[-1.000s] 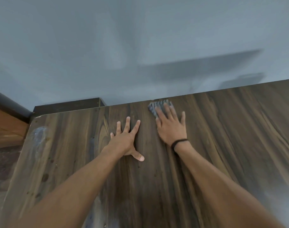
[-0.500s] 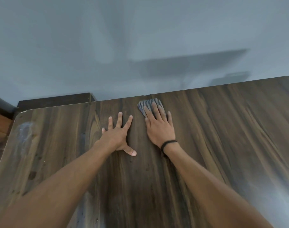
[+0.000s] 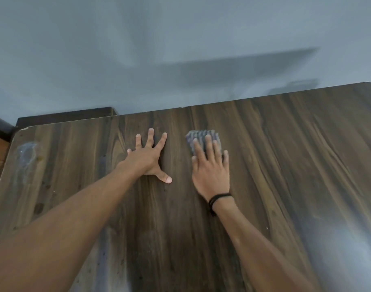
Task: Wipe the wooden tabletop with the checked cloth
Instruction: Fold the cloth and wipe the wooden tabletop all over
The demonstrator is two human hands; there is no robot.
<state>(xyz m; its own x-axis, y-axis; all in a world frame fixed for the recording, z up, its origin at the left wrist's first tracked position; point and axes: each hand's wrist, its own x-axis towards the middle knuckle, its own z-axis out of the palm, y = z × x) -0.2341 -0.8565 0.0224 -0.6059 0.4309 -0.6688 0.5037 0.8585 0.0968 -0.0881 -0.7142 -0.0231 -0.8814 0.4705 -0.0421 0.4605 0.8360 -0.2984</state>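
The dark wooden tabletop fills the lower part of the view. A small folded checked cloth, grey and blue, lies on it a little short of the far edge. My right hand lies flat on the cloth with straight fingers, pressing it to the wood; only the cloth's far end shows past my fingertips. My left hand rests flat on the bare wood to the left of the cloth, fingers spread, thumb out to the side.
The table's far edge meets a grey wall. A pale smear marks the wood near the far left corner. A dark low piece of furniture stands behind that corner. Glare whitens the near right part of the tabletop.
My right hand has slid the cloth back from the far edge and to the right, away from my left hand. The left hand stays planted. The camera has swung right.
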